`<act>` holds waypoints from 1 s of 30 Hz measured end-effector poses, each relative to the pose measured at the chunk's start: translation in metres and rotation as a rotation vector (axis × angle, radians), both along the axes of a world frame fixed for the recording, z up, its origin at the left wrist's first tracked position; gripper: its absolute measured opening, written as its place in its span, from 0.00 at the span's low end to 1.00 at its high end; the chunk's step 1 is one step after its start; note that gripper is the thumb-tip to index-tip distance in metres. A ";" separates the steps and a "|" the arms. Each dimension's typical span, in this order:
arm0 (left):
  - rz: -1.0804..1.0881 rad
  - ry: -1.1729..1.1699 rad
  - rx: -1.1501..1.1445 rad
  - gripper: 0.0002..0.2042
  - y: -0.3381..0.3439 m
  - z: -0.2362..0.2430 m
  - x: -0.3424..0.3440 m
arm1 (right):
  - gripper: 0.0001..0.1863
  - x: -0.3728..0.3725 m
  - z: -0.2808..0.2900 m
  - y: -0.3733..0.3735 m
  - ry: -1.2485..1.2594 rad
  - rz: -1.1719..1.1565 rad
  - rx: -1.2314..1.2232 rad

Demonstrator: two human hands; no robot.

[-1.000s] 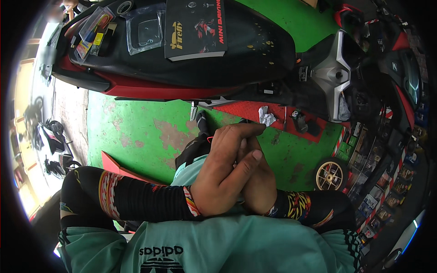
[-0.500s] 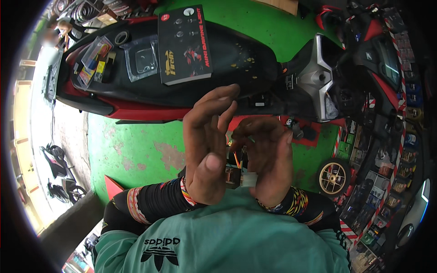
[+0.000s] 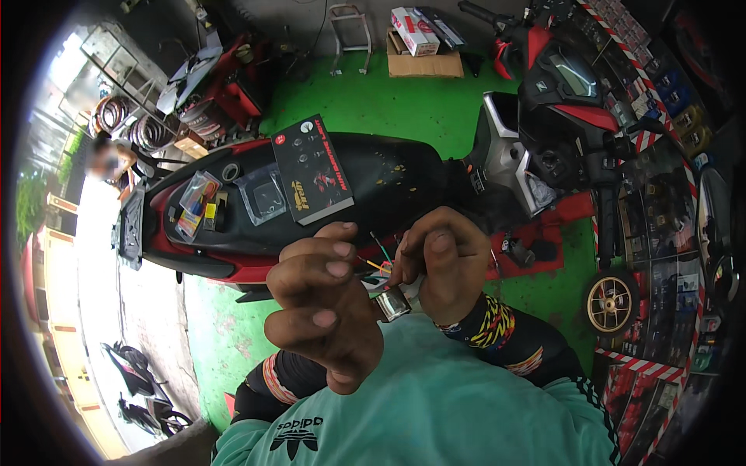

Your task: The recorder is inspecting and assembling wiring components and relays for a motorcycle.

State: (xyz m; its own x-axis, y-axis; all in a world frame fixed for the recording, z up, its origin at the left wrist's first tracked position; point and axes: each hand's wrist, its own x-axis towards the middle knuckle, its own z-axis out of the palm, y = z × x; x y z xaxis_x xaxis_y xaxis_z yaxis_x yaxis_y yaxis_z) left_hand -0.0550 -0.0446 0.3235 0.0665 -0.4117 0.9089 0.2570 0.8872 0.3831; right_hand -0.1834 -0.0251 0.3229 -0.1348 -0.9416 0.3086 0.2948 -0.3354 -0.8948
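My left hand and my right hand are raised close to my chest. Between them sits a small silver metal part with several thin coloured wires sticking up from it. The right hand's fingers curl around the part and pinch the wires. My left hand's fingers are bent and touch the part from the left side. Beyond the hands stands a black and red scooter with a black product box lying on its seat.
Clear plastic packets and small packaged parts lie on the scooter's rear. The floor is green. A cardboard box stands at the back. A gold wheel and shelves of goods are at the right. A person is at far left.
The view has tilted up, showing more of the shop. My hands, clasped low a second ago, have risen and parted slightly, and the silver part with wires now shows between them.
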 end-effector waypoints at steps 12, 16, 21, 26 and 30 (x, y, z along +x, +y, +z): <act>0.020 -0.923 0.397 0.31 0.026 -0.003 0.044 | 0.22 -0.024 0.001 0.007 0.185 0.012 -0.265; -0.056 -0.827 0.430 0.27 0.025 -0.007 0.056 | 0.28 -0.053 0.016 -0.002 0.644 0.041 -0.602; -0.194 -0.843 0.443 0.25 0.025 -0.007 0.060 | 0.25 -0.055 0.012 0.011 1.152 0.199 -0.602; -0.309 -0.865 0.386 0.25 0.024 -0.003 0.065 | 0.23 -0.052 0.002 0.013 1.182 0.245 -0.584; -0.218 -0.980 0.449 0.25 0.027 -0.002 0.070 | 0.22 -0.045 -0.010 0.016 1.103 0.181 -0.573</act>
State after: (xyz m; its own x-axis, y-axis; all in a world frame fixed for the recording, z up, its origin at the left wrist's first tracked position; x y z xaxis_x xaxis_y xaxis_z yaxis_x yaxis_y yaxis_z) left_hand 0.0151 -0.0176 0.3219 -0.7165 -0.6332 0.2928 -0.2003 0.5887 0.7831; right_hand -0.2282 -0.0089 0.3128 0.5718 -0.6134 0.5447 -0.4342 -0.7897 -0.4334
